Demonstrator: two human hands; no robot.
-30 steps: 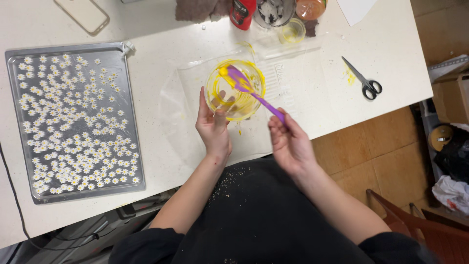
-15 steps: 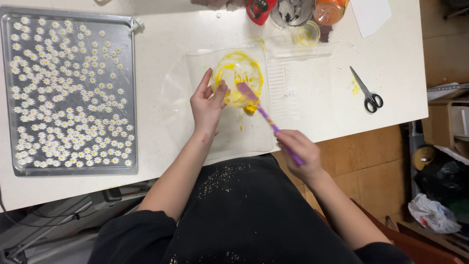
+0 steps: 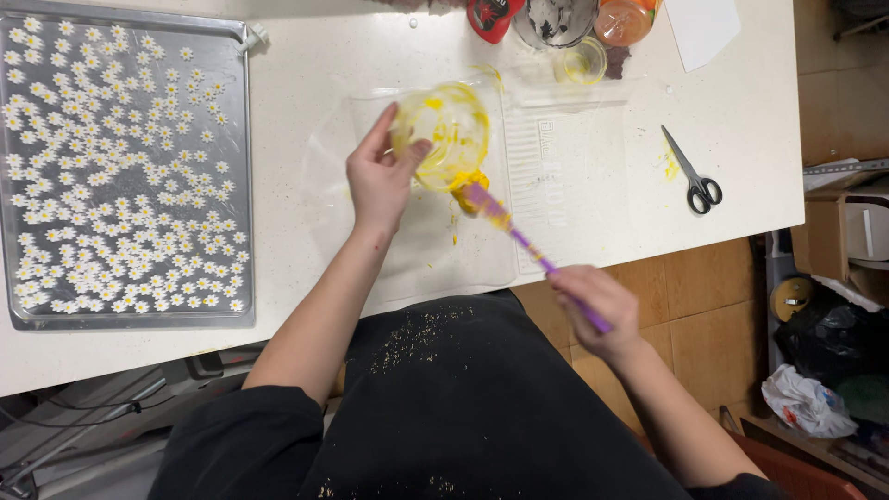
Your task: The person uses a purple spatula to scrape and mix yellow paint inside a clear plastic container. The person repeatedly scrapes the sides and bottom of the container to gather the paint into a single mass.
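Fingers of the left hand [image 3: 381, 181] wrap the rim of a small clear plastic bowl smeared with yellow paste [image 3: 444, 134], thumb over the near side, tipping it so its mouth leans toward the person, roughly mid-worktop on a sheet of clear plastic film [image 3: 482, 250]. The right hand [image 3: 597, 310], out past the worktop's near edge, closes around the end of a purple silicone spatula [image 3: 519, 231] whose blade, loaded with a lump of yellow paste, sits just under the bowl's lower lip. The bowl looks light and thin-walled, probably slick where paste coats it, so the clean outer rim is the safer place to grip; the spatula's handle seems stiff while its blade is likely soft and flexible. To the left, near the worktop's left edge, lies a large metal baking tray covered with small white daisy-shaped pieces [image 3: 243, 185], close enough that the left elbow has little room that way. Black-handled scissors [image 3: 690, 176] lie toward the right edge, and several jars and containers [image 3: 556, 23] crowd the far edge. Bare surface remains between the film and the scissors.
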